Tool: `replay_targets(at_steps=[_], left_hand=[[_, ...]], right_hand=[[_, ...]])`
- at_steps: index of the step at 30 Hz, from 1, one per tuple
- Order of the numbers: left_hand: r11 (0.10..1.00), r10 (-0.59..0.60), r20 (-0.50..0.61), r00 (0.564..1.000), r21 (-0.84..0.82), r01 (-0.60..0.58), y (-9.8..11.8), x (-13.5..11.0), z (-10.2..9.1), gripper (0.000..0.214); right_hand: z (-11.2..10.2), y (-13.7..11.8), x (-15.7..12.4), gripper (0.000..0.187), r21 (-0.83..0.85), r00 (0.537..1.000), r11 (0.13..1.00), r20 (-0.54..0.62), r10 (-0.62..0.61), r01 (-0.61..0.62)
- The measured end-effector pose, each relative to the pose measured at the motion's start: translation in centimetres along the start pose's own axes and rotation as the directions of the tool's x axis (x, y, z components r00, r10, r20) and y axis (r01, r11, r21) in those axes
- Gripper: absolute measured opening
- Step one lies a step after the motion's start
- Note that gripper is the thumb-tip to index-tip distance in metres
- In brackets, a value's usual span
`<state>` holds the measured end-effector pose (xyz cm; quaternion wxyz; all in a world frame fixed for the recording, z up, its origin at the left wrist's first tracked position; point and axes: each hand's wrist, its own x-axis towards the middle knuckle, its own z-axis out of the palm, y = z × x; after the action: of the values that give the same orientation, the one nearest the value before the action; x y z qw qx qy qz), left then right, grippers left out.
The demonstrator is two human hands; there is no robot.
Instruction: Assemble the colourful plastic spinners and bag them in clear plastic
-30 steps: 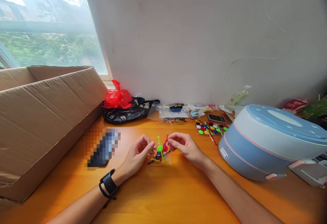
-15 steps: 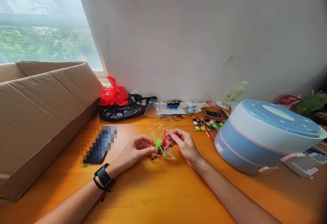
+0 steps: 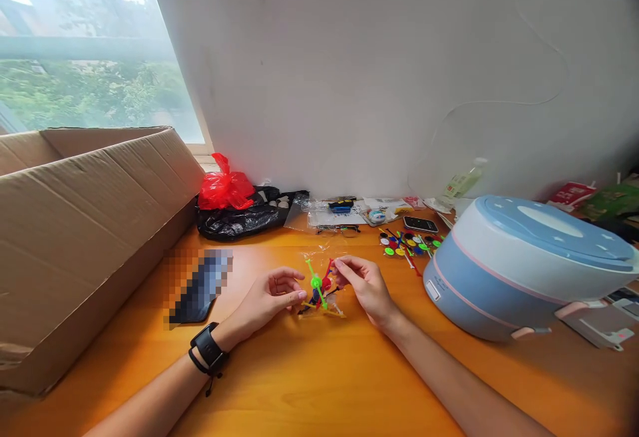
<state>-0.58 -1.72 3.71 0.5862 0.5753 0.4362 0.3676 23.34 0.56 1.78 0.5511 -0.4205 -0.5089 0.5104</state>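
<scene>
A small assembly of coloured plastic sticks with round hubs (image 3: 316, 283) stands between my hands, just over the table. A green stick crosses its front and a red stick (image 3: 328, 269) leans behind; yellow, blue and dark sticks show lower down. My right hand (image 3: 368, 289) pinches the upper end of the red stick between thumb and fingertips. At the left side, my left hand (image 3: 274, 296) has curled fingers, with its thumb against the assembly; its exact hold is partly hidden. Clear plastic film (image 3: 327, 248) lies behind and around the sticks.
Loose coloured sticks and discs (image 3: 407, 244) lie near a blue-and-white lunch box (image 3: 504, 291). A cardboard box (image 3: 100, 224) and a pixelated phone (image 3: 200, 291) are at left. Bags (image 3: 244, 217), glasses (image 3: 339, 229) and a small black device (image 3: 420, 225) line the wall.
The view has shifted slightly. The red stick's top now meets my right fingertips, and the assembly has turned a little. Both hands remain at its sides.
</scene>
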Motion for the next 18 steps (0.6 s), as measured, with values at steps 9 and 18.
replay_targets(at_steps=[9, 18], left_hand=[[0.999, 0.001, 0.049, 0.999, 0.041, -0.003, 1.0, -0.7, 0.3, 0.033], [0.997, 0.077, -0.115, 0.990, -0.005, -0.078, 0.2, -0.2, -0.1, 0.037]], right_hand=[[0.0, -0.7, -0.2, 0.033, 0.149, 0.997, 0.987, -0.031, 0.072, -0.067], [1.1, 0.1, -1.4, 0.036, 0.034, 0.952, 0.980, 0.246, 0.181, -0.195]])
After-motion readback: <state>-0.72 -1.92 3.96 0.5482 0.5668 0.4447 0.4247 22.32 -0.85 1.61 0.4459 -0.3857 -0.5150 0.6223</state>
